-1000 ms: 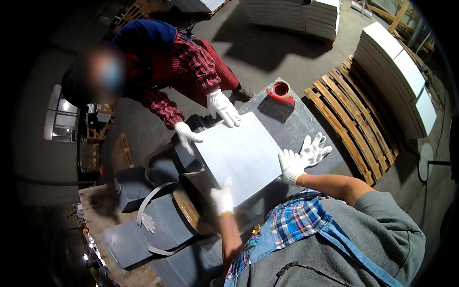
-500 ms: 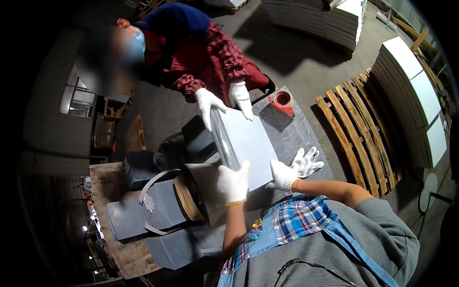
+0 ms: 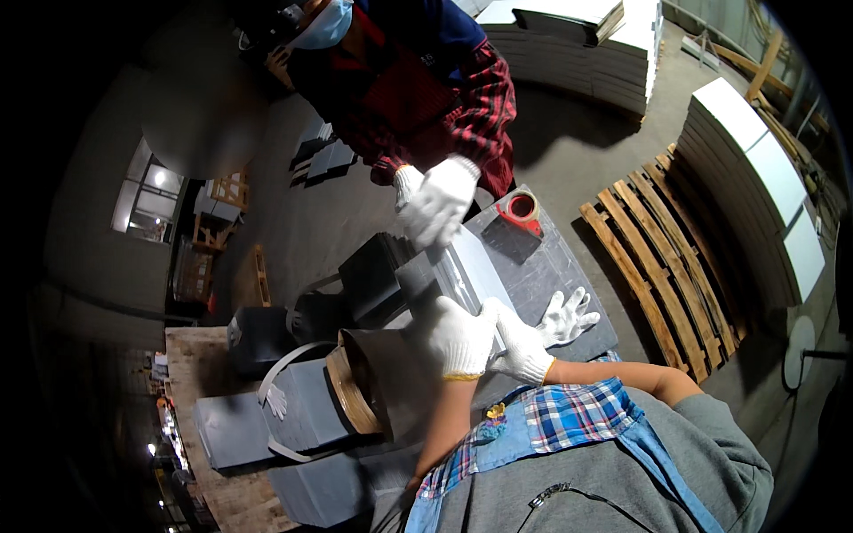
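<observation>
At far left, count at least 3 grey blocks (image 3: 306,395) on the wooden board (image 3: 200,382), with 1 small white glove (image 3: 276,401) on top. Next, see 1 brown roll (image 3: 360,382), too dark inside to tell. Note 1 pale mark (image 3: 426,59) on a co-worker's clothing, too small to read. Find 2 co-worker's hands (image 3: 442,200) at the far end of the tilted block (image 3: 475,266), over the desk (image 3: 569,266). At its near end, see the left hand (image 3: 458,339), fingers hidden: cannot tell if gripping; then the right hand (image 3: 522,345), curled on the edge. Farther right, find 1 red tape dispenser (image 3: 524,224) holding 1 roll of tape (image 3: 533,207), 1 loose glove (image 3: 569,320), 1 pallet (image 3: 657,266).
</observation>
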Demonstrator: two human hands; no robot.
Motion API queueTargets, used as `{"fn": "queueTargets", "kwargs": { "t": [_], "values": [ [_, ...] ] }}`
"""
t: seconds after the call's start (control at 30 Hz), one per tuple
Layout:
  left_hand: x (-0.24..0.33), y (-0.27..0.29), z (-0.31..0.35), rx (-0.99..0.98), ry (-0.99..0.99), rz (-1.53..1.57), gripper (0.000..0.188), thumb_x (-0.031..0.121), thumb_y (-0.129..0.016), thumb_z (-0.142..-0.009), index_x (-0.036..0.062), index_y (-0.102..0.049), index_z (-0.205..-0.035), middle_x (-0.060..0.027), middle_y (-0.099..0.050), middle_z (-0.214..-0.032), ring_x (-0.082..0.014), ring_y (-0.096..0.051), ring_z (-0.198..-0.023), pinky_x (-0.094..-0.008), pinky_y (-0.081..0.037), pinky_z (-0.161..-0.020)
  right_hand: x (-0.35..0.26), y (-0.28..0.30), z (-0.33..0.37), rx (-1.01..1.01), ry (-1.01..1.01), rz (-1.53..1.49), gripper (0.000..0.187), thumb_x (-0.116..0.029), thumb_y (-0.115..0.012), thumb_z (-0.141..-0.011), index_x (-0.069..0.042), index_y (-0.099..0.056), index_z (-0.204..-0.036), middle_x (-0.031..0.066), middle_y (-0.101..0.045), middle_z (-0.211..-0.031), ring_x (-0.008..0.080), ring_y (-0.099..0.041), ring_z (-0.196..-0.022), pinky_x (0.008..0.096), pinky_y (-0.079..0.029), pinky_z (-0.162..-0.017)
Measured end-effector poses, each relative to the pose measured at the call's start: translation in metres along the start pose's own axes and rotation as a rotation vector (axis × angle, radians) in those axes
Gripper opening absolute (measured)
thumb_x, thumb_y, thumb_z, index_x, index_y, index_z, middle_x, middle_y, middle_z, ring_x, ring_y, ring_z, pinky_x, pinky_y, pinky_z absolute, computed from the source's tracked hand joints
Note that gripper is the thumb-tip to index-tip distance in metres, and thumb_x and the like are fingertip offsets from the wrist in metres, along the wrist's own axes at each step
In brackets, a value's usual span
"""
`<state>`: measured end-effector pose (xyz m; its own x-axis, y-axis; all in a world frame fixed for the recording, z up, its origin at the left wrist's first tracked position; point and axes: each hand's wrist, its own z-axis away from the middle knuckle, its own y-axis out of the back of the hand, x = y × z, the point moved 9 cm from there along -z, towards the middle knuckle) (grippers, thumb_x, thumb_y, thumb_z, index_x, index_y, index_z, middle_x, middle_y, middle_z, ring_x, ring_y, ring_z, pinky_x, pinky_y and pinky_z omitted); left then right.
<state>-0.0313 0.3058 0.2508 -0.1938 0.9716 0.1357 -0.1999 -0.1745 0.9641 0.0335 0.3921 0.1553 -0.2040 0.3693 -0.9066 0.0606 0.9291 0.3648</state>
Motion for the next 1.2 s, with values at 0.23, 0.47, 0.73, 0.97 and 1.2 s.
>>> {"fn": "queueTargets", "kwargs": {
  "t": [0.23, 0.47, 0.73, 0.97, 1.2],
  "values": [
    [-0.028, 0.025, -0.001, 0.167, -0.337, -0.008, 0.068, 0.051, -0.068, -0.085, 0.0013, -0.052, -0.129, -0.026, -0.064, -0.121, -0.0424, -0.062, -0.112, -0.0527, -0.047, -0.096, -0.005, -0.009, 0.006, 0.056, 0.039, 0.12, 0.108, -0.035, -0.09, -0.066, 0.002, -0.034, -0.15, 0.0277, -0.045, -0.146, 0.0401, -0.049, -0.134, 0.0421, -0.045, -0.108],
    [-0.02, 0.028, 0.017, 0.31, -1.437, -0.332, 0.056, 0.014, -0.054, -0.088, 0.0209, -0.051, -0.144, -0.0204, -0.044, -0.148, -0.0417, -0.04, -0.14, -0.057, -0.029, -0.117, 0.034, -0.043, -0.001, 0.031, -0.046, -0.022, 0.116, -0.033, -0.095, -0.061, 0.0, -0.031, -0.153, 0.0222, -0.051, -0.143, 0.033, -0.052, -0.133, 0.037, -0.044, -0.109],
    [0.0, -0.005, -0.006, 0.143, -1.702, -0.158, 0.044, 0.011, -0.062, -0.081, 0.0059, -0.054, -0.124, -0.0203, -0.049, -0.14, -0.044, -0.038, -0.141, -0.0586, -0.026, -0.118, -0.032, -0.009, -0.002, -0.106, -0.17, 0.411, 0.113, -0.026, -0.091, -0.066, -0.005, -0.027, -0.156, 0.0211, -0.053, -0.143, 0.0349, -0.053, -0.131, 0.0387, -0.038, -0.111],
    [0.002, -0.007, -0.008, 0.143, -1.751, -0.071, 0.046, 0.006, -0.065, -0.074, 0.007, -0.055, -0.12, -0.0169, -0.052, -0.124, -0.0423, -0.043, -0.134, -0.0587, -0.027, -0.116, -0.009, -0.013, 0.012, -0.222, -0.348, 0.607, 0.094, -0.03, -0.083, -0.074, -0.006, -0.034, -0.15, 0.0236, -0.063, -0.127, 0.0414, -0.06, -0.119, 0.0452, -0.036, -0.111],
    [0.003, 0.003, -0.008, 0.028, -1.733, -0.161, 0.037, 0.012, -0.053, -0.086, 0.0052, -0.052, -0.122, -0.0174, -0.052, -0.122, -0.0391, -0.043, -0.131, -0.054, -0.029, -0.116, 0.027, -0.018, 0.004, -0.335, -0.521, 0.788, 0.088, -0.054, -0.079, -0.073, -0.039, -0.037, -0.149, 0.0428, -0.029, -0.148, 0.076, -0.009, -0.134, 0.0877, -0.016, -0.096]
  ]
}}
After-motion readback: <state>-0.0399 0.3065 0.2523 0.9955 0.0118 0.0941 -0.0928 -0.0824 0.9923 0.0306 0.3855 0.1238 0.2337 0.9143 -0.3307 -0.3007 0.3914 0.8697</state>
